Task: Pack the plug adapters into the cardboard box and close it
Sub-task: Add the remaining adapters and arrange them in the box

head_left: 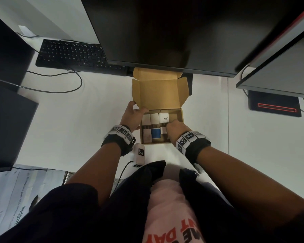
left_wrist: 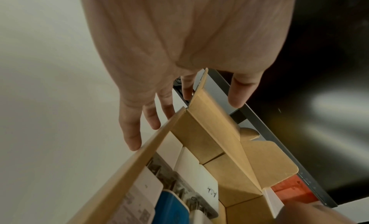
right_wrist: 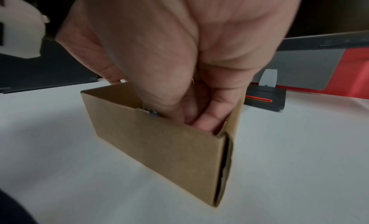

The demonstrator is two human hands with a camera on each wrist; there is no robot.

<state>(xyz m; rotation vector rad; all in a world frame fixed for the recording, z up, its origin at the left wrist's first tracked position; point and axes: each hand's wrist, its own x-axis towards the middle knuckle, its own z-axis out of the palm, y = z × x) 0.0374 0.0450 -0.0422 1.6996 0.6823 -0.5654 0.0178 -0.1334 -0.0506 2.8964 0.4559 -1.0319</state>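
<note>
- White desk surface (head_left: pixel 200 137) fills the head view, with a black keyboard (head_left: pixel 72 55) at the far left and a large dark monitor (head_left: pixel 174 32) overhanging the far edge. The cardboard box (head_left: pixel 180 114) sits in front of the person, its lid (head_left: pixel 159 92) standing open toward the monitor.
- Inside the box lie white plug adapters (head_left: pixel 154 118), one marked with handwriting (head_left: pixel 164 118), and a blue adapter (head_left: pixel 155 133) in the near row.
- At the box's left side is the left hand (head_left: pixel 132 114); the right hand (head_left: pixel 176 128) reaches down into the near right part of the box.
- Left wrist view: pale desk (left_wrist: pixel 49 101) to the left, dark monitor (left_wrist: pixel 319 53) to the right. The left hand (left_wrist: pixel 179 53) is spread, fingers (left_wrist: pixel 130 132) straight and relaxed along the outside of the box wall (left_wrist: pixel 127 172), thumb over the lid flap; it grips nothing. Adapters, the blue one (left_wrist: pixel 171 207) among them, show inside.
- Right wrist view: grey-white desk (right_wrist: pixel 60 148), a black and red stand base (right_wrist: pixel 265 99) behind. The right hand (right_wrist: pixel 179 53) dips into the box (right_wrist: pixel 159 145), fingers (right_wrist: pixel 205 120) curled and bunched downward inside its corner; whether they hold an adapter I cannot tell.
</note>
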